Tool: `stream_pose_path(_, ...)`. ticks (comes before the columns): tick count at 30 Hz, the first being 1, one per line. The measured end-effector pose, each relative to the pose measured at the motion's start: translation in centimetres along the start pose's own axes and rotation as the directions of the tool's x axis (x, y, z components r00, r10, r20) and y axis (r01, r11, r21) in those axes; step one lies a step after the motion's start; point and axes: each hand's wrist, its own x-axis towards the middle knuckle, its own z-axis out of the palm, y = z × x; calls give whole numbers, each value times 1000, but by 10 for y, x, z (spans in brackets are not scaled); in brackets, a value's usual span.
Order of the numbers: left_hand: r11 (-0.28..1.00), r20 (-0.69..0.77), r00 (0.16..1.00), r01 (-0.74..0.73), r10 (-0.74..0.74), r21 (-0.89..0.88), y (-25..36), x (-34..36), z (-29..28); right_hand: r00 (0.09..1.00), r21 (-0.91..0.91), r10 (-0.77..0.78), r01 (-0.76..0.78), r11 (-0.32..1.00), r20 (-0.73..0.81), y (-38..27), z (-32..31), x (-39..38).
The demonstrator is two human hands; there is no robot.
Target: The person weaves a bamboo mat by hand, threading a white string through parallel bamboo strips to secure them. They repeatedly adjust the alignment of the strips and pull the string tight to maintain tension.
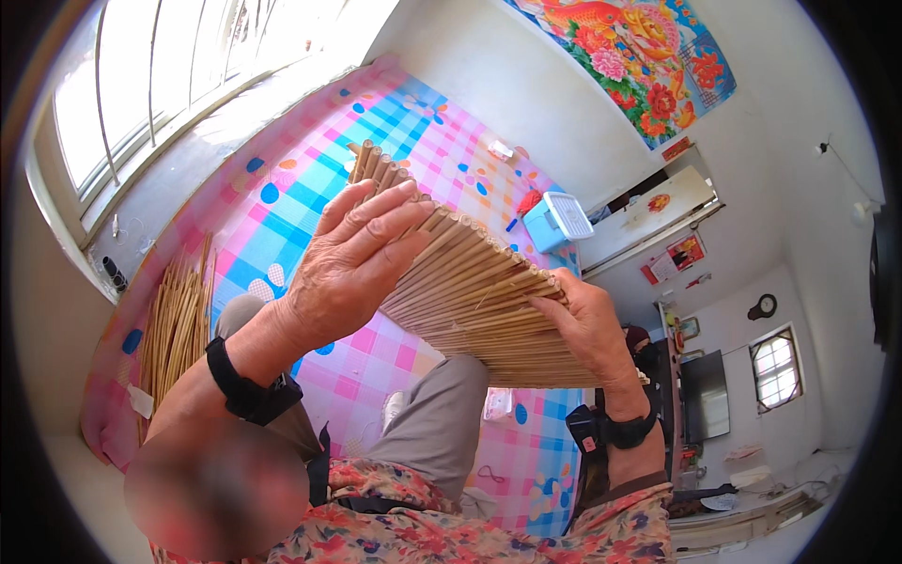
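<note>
A mat of thin tan stalks [470, 291], laid side by side in a row, is held up tilted above my lap. My left hand [352, 249] rests against its upper left part, fingers stretched out across the stalk ends; its thumb is hidden. At the right edge my right hand [587, 324] grips the mat, thumb on the side facing me and the other fingers mostly out of sight behind it. Some stalks at the upper left stick out past the others. Loose stalks [178, 324] lie in a pile to my left.
Under me spreads a pink and blue checked sheet [282, 221]. A light blue box with a white lid [557, 223] stands beyond the mat, near a small white packet [501, 149]. A barred window [132, 94] is at the left, with a dark object [114, 274] on its sill.
</note>
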Motion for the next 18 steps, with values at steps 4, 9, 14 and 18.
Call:
stream_pose_path(4,999,26,999,31,-30,-43,-2,-1,5,1000,-49,13,-13,999,1,-6,-2,0)
stream_pose_path(9,998,83,996,44,-41,-45,-6,-18,5,998,-57,56,-54,997,32,-9,-6,2)
stream_pose_path(14,996,68,997,29,-23,-89,-5,-16,4,999,-95,12,-8,995,48,-13,-4,5)
stream_pose_path(18,997,99,994,-35,41,-63,8,9,-9,992,-158,-106,115,981,68,-13,7,8)
